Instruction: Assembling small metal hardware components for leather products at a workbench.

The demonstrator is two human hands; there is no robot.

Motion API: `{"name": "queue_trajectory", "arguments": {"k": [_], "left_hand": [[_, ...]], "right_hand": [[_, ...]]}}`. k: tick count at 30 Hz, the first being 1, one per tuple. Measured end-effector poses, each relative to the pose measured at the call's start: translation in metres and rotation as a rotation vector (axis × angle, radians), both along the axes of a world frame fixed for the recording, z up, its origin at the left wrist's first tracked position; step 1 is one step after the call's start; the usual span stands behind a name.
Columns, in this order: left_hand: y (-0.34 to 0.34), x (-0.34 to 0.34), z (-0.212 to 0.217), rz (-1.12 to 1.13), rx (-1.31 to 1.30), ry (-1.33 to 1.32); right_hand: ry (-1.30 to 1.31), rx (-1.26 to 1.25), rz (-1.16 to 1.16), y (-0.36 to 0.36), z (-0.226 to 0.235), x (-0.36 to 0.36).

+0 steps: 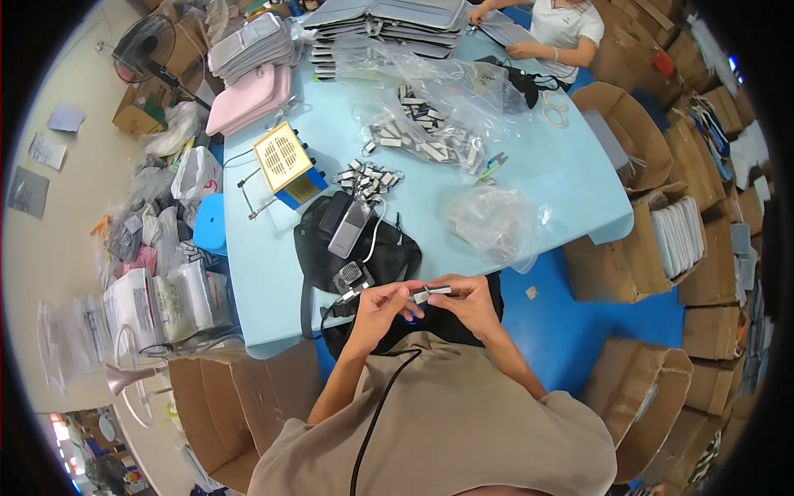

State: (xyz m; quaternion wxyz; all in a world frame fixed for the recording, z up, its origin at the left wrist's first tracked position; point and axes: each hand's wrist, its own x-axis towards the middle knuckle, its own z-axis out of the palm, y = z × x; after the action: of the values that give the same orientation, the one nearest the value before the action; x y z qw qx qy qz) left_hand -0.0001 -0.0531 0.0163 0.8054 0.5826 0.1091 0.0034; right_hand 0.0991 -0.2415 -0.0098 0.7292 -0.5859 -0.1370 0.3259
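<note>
Close to the table's near edge, my left hand [381,309] and my right hand [470,304] meet, fingertips pinched. Between them is a small silver-and-black rectangular piece [432,293], of a kind too small to make out. Both hands are closed on it. Beyond my left hand lies a black bag [310,258] with a grey power bank [351,229] and a white cable on it. A small dark device with a grille [351,274] lies nearest my left fingers. Farther off is a loose pile of similar small silver pieces [370,179].
A clear plastic bag [422,136] holds many more silver pieces. Crumpled plastic [492,221], green-handled cutters [494,165] and a yellow-and-blue box [288,164] are on the light-blue table [571,186]. Stacked grey cases [385,29] stand at the back, near another person [566,33]. Cardboard boxes [628,264] flank me.
</note>
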Motion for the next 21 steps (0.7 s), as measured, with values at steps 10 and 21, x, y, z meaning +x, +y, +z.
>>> {"name": "queue_trajectory", "arguments": {"k": [10,21], "left_hand": [[0.01,-0.011,-0.026,-0.019,-0.141,-0.024],[0.002,-0.005,-0.021,0.077,-0.192,-0.111]], "right_hand": [[-0.026,0.054,0.098,0.014,0.001,-0.011],[-0.187,0.02,-0.05,0.019,0.028,-0.02]]}}
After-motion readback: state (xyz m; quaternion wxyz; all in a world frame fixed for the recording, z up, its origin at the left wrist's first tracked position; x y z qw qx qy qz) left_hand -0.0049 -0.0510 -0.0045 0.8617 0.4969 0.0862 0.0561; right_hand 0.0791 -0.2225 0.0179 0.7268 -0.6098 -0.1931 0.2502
